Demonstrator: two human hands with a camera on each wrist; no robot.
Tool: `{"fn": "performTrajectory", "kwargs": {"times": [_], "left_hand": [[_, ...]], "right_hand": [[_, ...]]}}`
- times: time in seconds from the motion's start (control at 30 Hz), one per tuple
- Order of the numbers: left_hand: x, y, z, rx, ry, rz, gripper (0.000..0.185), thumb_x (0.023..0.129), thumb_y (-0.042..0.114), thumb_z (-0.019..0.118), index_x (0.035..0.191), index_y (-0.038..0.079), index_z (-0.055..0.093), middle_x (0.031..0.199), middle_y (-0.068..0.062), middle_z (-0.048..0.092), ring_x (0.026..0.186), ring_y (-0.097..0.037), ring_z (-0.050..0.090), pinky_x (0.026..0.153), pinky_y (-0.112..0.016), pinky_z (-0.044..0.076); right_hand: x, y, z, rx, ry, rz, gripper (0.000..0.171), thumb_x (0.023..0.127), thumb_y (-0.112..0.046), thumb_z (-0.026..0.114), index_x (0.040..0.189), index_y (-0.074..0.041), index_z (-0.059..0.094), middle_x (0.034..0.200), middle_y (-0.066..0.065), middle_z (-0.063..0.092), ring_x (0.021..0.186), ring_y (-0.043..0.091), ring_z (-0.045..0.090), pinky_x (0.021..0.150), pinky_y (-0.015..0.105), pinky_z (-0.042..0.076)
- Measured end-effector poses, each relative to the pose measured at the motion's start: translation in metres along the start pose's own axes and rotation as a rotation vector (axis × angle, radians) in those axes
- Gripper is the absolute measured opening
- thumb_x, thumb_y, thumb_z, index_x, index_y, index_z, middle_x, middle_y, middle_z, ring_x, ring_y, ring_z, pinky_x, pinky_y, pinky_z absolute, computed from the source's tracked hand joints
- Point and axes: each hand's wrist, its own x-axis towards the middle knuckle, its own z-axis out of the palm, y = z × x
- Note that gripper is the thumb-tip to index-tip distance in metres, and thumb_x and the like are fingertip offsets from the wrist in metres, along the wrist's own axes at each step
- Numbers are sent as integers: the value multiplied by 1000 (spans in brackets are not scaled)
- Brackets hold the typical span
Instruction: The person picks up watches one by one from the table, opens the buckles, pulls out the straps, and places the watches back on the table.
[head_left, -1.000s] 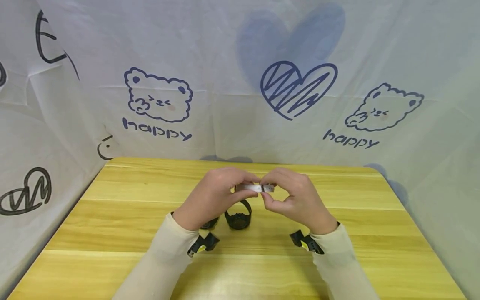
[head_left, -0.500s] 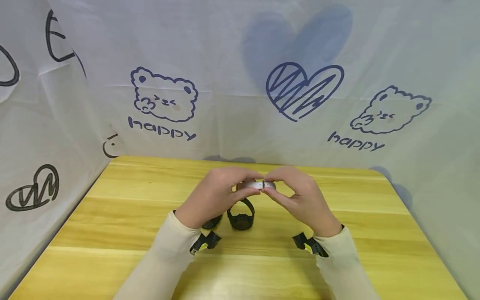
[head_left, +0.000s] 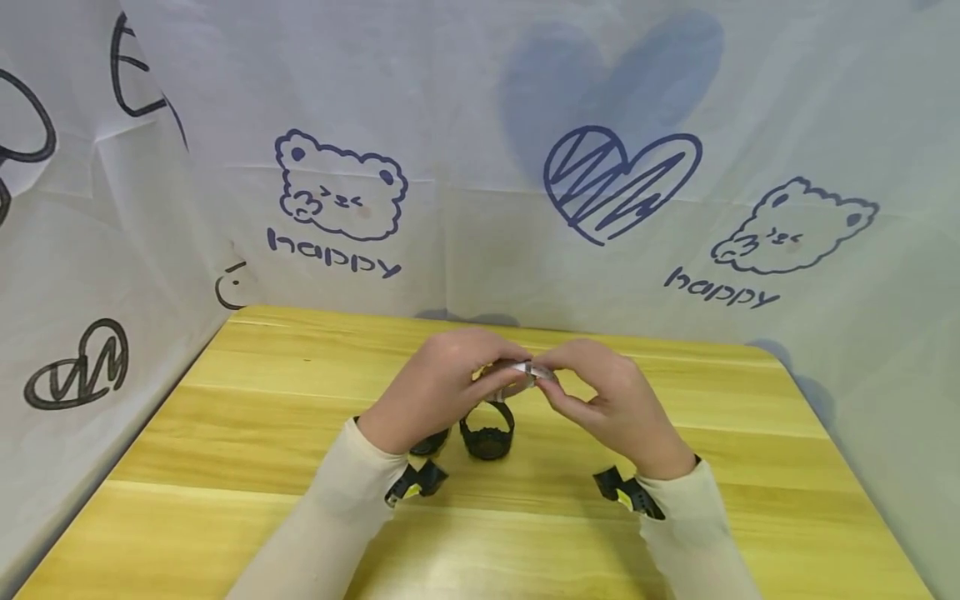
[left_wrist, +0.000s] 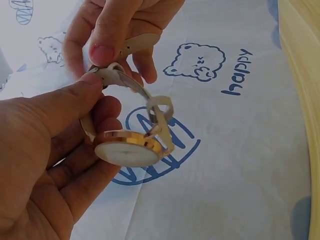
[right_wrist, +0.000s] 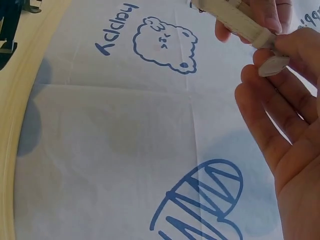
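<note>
Above the table, both hands hold a wristwatch point(left_wrist: 127, 154) with a pale strap point(left_wrist: 162, 125) and a gold-coloured case. My left hand point(head_left: 435, 383) pinches the strap between thumb and fingers, and the watch face hangs below, as the left wrist view shows. Facing it, my right hand point(head_left: 618, 398) pinches the strap near its end, where it passes through a loop or buckle. The strap's tip point(right_wrist: 274, 66) sticks out by the right fingers in the right wrist view. In the head view, the fingers hide most of the watch.
A black watch point(head_left: 487, 443) stands on the wooden table point(head_left: 480, 542) below the hands. Beside it, another black thing point(head_left: 430, 444) is partly covered by the left hand. White cloth point(head_left: 480, 275) with drawings hangs behind the table and along its sides.
The strap has tilted between the hands, and more of the watch shows beneath the fingers. Both hands keep their pinch. The head view has shifted slightly, so the scene appears farther right.
</note>
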Motion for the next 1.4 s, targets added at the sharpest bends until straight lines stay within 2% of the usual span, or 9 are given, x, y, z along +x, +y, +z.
{"fn": "performTrajectory", "kwargs": {"times": [0.2, 0.43, 0.57, 0.77, 0.87, 1.0, 1.17, 1.27, 1.4], "left_hand": [[1, 1, 2, -25, -18, -1, 19, 94, 19, 78, 110, 9, 76, 97, 4, 74, 80, -3, 61, 73, -20, 55], [1, 4, 2, -33, -100, -86, 20, 98, 25, 74, 114, 15, 76, 92, 12, 70, 79, 2, 59, 76, -20, 54], [1, 5, 1, -44, -146, -109, 18, 99, 29, 72, 113, 18, 77, 93, 14, 72, 82, 5, 61, 76, -21, 54], [1, 5, 1, -75, -212, -173, 6, 96, 21, 70, 102, 22, 73, 95, 14, 71, 89, 1, 64, 82, -24, 56], [1, 6, 1, -80, -232, -226, 7, 94, 19, 70, 99, 23, 70, 94, 15, 70, 88, 1, 63, 79, -25, 57], [1, 7, 2, -93, -233, -285, 10, 96, 19, 69, 104, 24, 71, 96, 16, 70, 86, 2, 63, 73, -24, 55], [2, 8, 3, -148, -249, -351, 12, 98, 20, 70, 109, 25, 72, 105, 16, 71, 95, -2, 67, 83, -26, 57], [2, 8, 2, -203, -259, -390, 12, 97, 20, 72, 108, 24, 70, 106, 15, 71, 97, -4, 68, 86, -28, 57], [3, 9, 1, -256, -244, -416, 13, 96, 21, 77, 104, 23, 67, 101, 14, 71, 95, -1, 68, 85, -29, 57]], "right_hand": [[-1, 1, -2, -19, -16, -20, 26, 107, -29, 55, 100, -11, 72, 95, -1, 71, 87, 14, 66, 80, 24, 54], [0, 0, -2, -23, -33, -32, 25, 108, -29, 56, 98, -12, 72, 94, -2, 70, 86, 13, 63, 77, 23, 52], [2, -1, -3, -32, -32, -50, 25, 107, -30, 57, 98, -12, 72, 94, -3, 69, 86, 12, 64, 75, 23, 53], [2, -2, -1, -43, -51, -54, 27, 106, -33, 58, 96, -11, 71, 93, -2, 69, 86, 14, 65, 73, 27, 55], [1, -2, 1, -68, -1, -10, 31, 103, -38, 62, 95, -10, 71, 90, 0, 70, 82, 15, 66, 72, 30, 56], [0, -4, 2, -87, 87, 62, 37, 100, -45, 65, 91, -9, 70, 86, 1, 70, 76, 15, 65, 68, 29, 55], [0, -5, 5, -83, 139, 107, 41, 98, -48, 66, 83, -10, 64, 78, 0, 66, 70, 14, 61, 66, 23, 50], [1, -5, 6, -75, 160, 107, 42, 97, -48, 67, 81, -10, 63, 76, 0, 65, 67, 15, 60, 66, 20, 50], [2, -6, 5, -47, 103, 43, 35, 100, -41, 66, 88, -9, 72, 84, 2, 69, 73, 15, 62, 66, 21, 52]]}}
